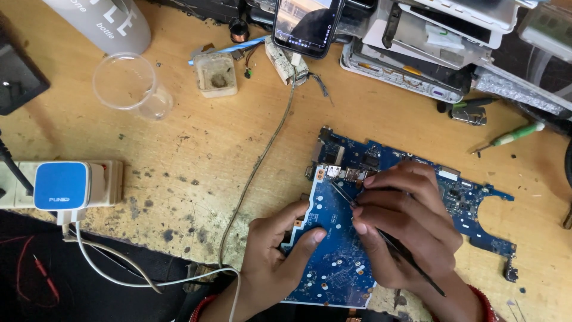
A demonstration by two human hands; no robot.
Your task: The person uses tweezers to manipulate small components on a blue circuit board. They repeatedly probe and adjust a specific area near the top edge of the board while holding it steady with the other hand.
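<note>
Blue circuit board (339, 250) lies flat on the worn wooden bench (196, 155), near its front edge. I judge it light, stiff and fragile, best gripped by its bare edges. My left hand (271, 262) clamps its left edge, thumb on top and fingers curled under. My right hand (405, 226) pinches black tweezers (387, 238), tips near the edge ports. A green screwdriver (515, 136) lies well apart.
</note>
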